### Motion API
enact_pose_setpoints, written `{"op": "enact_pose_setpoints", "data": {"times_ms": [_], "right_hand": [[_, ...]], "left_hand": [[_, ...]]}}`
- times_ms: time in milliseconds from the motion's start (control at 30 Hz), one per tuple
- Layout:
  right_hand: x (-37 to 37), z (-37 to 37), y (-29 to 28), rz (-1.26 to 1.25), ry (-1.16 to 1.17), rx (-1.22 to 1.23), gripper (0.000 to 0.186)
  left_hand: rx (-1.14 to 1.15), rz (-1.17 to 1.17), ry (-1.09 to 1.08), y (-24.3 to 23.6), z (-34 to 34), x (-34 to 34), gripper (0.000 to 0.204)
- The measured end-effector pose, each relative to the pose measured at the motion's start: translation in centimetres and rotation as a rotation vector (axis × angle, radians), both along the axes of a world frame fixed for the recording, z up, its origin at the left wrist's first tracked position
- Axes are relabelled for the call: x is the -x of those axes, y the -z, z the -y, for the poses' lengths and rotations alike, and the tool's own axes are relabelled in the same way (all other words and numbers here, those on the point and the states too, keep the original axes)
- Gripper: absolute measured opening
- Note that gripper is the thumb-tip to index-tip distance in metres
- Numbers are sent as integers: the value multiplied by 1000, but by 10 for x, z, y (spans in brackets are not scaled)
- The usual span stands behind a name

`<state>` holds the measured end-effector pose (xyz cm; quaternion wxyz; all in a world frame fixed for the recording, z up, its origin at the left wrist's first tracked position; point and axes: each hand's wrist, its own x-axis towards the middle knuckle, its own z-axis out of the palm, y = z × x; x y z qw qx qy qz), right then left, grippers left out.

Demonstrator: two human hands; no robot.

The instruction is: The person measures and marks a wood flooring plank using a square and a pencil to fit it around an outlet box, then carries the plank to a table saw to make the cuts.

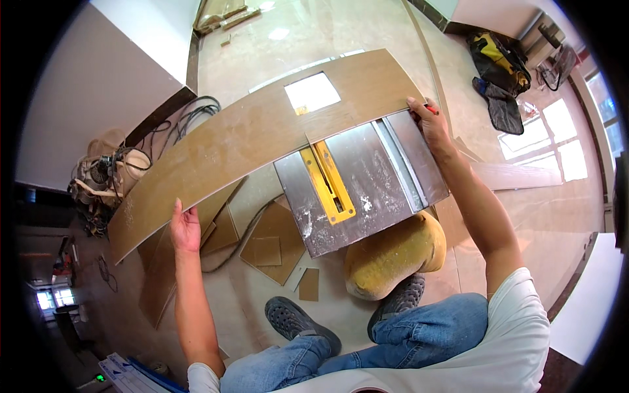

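Observation:
A long, light-brown wood panel (pixel 216 150) with a rectangular cutout near its right part slants across the view. It lies over the far part of a metal table saw (pixel 386 170), whose yellow throat plate (pixel 327 183) shows. A thin blade (pixel 308 139) stands up at the panel's near edge. My left hand (pixel 187 229) grips that near edge toward the panel's left end, thumb on top. My right hand (pixel 431 124) holds the panel's right end, and a red-and-black pencil or marker (pixel 430 109) sticks out between its fingers. White dust speckles the saw top.
A dusty yellow bag (pixel 393 255) sits below the saw, against my shoe. Panel offcuts (pixel 268 242) lie on the floor at left. Beyond them stands a compressor-like machine (pixel 108 173) with coiled hoses. A black-and-yellow tool bag (pixel 501 62) lies at far right; a wall corner juts in at left.

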<state>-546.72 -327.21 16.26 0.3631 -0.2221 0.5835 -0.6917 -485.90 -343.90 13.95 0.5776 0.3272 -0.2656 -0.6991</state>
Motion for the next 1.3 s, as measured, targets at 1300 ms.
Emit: {"op": "enact_pose_setpoints", "data": {"times_ms": [1300], "right_hand": [[-41,54,-73,-1062,-190,-518,48]], "left_hand": [[29,32,-112,-2,60,-93,37]]}}
